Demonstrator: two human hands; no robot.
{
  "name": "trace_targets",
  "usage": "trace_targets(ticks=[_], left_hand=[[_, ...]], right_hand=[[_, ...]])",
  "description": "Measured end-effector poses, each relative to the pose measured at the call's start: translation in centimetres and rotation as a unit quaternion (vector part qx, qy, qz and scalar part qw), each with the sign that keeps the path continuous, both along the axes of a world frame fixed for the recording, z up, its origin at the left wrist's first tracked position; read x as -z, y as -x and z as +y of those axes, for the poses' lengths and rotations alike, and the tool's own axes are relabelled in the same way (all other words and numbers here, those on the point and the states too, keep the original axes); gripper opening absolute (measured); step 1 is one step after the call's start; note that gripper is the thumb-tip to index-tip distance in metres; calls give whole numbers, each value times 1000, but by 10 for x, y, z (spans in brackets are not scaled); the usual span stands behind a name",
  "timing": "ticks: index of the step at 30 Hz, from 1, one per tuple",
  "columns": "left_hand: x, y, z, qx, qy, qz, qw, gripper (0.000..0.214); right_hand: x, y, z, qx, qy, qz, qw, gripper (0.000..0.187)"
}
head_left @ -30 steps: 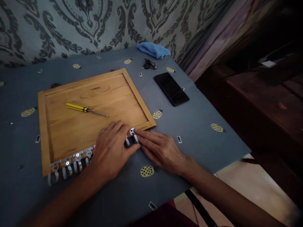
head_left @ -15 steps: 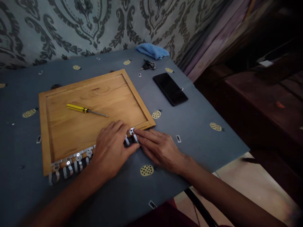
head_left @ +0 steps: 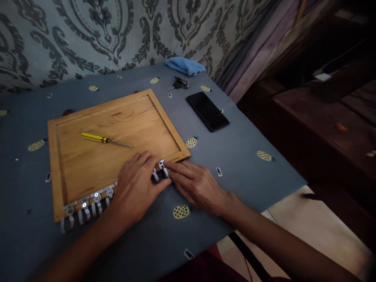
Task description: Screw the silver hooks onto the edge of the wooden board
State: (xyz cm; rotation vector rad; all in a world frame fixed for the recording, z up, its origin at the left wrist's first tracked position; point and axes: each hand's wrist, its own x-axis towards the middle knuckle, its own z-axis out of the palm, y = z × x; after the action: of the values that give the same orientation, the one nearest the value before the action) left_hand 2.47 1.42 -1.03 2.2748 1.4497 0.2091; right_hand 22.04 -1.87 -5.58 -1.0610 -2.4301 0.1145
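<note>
A wooden board [head_left: 117, 129] with a raised rim lies on the blue tablecloth. A strip of metal hooks [head_left: 85, 205] runs along its near edge. My left hand [head_left: 136, 188] lies flat over the middle of that strip, fingers stretched out. My right hand [head_left: 195, 184] rests beside it, its fingertips pressed on the last hook [head_left: 163, 167] near the board's right corner. A yellow-handled screwdriver [head_left: 102, 139] lies on the board, away from both hands.
A black phone [head_left: 207, 111], a bunch of keys [head_left: 178, 83] and a folded blue cloth [head_left: 185, 65] lie at the table's far right. The table's right edge [head_left: 264, 129] drops to dark wooden furniture. A patterned wall stands behind.
Both hands stay on the hook strip. The view has shifted slightly, so everything sits a little further left and lower.
</note>
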Motion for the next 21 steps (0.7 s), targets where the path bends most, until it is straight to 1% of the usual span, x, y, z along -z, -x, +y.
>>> trace_targets(ticks=[7, 15, 21], left_hand=[[1, 1, -1, -3, -11, -6, 1000, 18], [-2, 0, 0, -3, 4, 5, 1000, 19], [-1, 1, 0, -1, 0, 4, 1000, 19]], right_hand=[[-1, 0, 0, 3, -5, -11, 1000, 35], [1, 0, 1, -6, -20, 8, 1000, 31], [4, -2, 0, -15, -7, 13, 1000, 32]])
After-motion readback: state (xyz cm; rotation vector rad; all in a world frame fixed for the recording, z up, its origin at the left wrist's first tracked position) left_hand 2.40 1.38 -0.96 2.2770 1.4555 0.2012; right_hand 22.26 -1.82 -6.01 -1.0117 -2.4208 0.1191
